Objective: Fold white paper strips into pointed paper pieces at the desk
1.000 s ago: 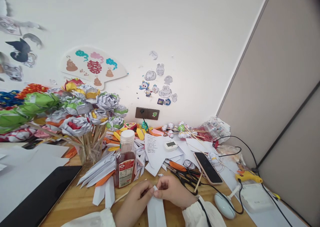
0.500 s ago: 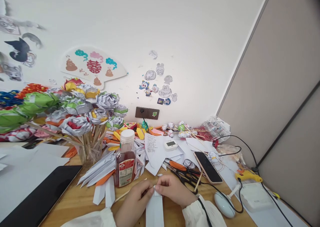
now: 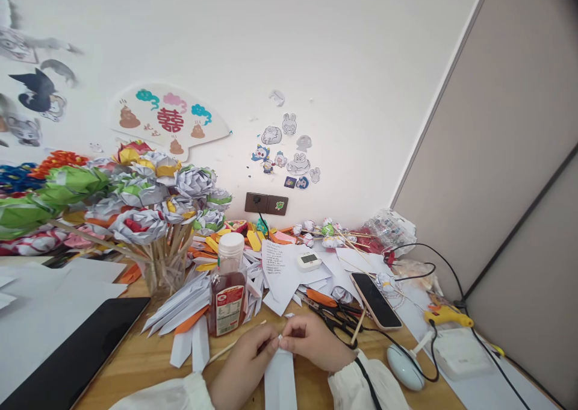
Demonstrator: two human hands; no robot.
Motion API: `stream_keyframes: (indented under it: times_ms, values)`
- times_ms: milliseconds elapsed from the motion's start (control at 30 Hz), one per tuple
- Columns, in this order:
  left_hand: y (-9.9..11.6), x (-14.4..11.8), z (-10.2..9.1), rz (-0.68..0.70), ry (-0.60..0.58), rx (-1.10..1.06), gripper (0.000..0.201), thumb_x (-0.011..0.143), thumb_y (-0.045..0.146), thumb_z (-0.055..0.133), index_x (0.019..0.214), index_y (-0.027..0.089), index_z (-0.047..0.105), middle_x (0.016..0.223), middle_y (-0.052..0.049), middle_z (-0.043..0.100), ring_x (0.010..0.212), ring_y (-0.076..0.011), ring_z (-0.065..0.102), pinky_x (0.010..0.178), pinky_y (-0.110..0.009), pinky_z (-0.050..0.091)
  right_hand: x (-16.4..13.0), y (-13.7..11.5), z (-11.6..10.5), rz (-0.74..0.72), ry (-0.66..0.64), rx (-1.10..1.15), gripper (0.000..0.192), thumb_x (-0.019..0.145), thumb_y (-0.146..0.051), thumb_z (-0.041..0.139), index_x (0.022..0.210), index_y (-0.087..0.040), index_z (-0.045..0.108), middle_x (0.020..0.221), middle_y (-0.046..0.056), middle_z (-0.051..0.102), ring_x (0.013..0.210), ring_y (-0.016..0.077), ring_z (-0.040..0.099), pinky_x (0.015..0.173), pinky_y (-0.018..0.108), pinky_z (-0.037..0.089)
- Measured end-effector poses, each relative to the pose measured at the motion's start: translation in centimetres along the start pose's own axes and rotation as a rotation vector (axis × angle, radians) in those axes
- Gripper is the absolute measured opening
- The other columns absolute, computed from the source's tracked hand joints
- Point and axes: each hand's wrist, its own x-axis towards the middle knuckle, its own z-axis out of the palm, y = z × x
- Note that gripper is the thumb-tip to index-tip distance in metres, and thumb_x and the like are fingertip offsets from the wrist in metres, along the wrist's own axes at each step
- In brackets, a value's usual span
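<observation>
A white paper strip [image 3: 280, 380] runs up from the bottom edge, its top end pinched between both my hands. My left hand [image 3: 248, 359] grips the upper left side of that end with thumb and forefinger. From the other side my right hand [image 3: 313, 344] pinches it too, the fingertips of both hands nearly meeting over a small fold. Left of my hands lie more folded white strips [image 3: 189, 344] and a thin wooden stick [image 3: 221, 353]. A bottle of reddish-brown liquid [image 3: 228, 289] stands just behind my left hand. Black-handled scissors [image 3: 336, 326] lie beyond my right hand.
Paper flowers on sticks [image 3: 144, 217] fill a clear container at the left. A dark tablet [image 3: 76, 356] lies in front of them. To the right are a phone [image 3: 376, 301], a white mouse-like object [image 3: 405, 368], a yellow glue gun [image 3: 449, 316] and cables. A small timer [image 3: 309, 261] sits on papers.
Both hands stay at the strip's top end, with only a very slight shift of the fingers. Everything else looks the same.
</observation>
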Motion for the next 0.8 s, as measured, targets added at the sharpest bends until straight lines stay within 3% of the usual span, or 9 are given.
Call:
stream_keyframes:
  times_ms: [267, 600, 800]
  values:
    - [0.25, 0.14, -0.16, -0.067, 0.012, 0.008, 0.033, 0.073, 0.044, 0.038, 0.055, 0.018, 0.045, 0.057, 0.002, 0.047, 0.059, -0.0144, 0.045, 0.056, -0.023, 0.037, -0.19, -0.28, 0.17, 0.058, -0.105, 0.127, 0.019, 0.068, -0.035, 0.058, 0.073, -0.017, 0.056, 0.056, -0.005, 0.05, 0.049, 0.0084, 0.048, 0.048, 0.019, 0.038]
    - [0.24, -0.03, -0.07, -0.064, -0.001, 0.078, 0.029, 0.075, 0.038, 0.036, 0.056, 0.018, 0.044, 0.058, 0.002, 0.047, 0.059, -0.0141, 0.045, 0.056, -0.023, 0.037, -0.07, 0.02, -0.11, 0.008, -0.081, 0.025, 0.01, 0.068, -0.026, 0.057, 0.07, -0.016, 0.058, 0.055, -0.005, 0.048, 0.051, 0.0075, 0.043, 0.049, 0.018, 0.033]
    - [0.18, 0.11, -0.01, -0.082, 0.08, 0.053, 0.025, 0.074, 0.034, 0.037, 0.054, 0.019, 0.041, 0.056, 0.003, 0.043, 0.058, -0.014, 0.043, 0.056, -0.023, 0.035, -0.14, -0.04, 0.38, -0.013, -0.055, 0.002, 0.018, 0.066, -0.029, 0.061, 0.079, -0.017, 0.057, 0.061, -0.004, 0.051, 0.055, 0.0088, 0.046, 0.052, 0.019, 0.036]
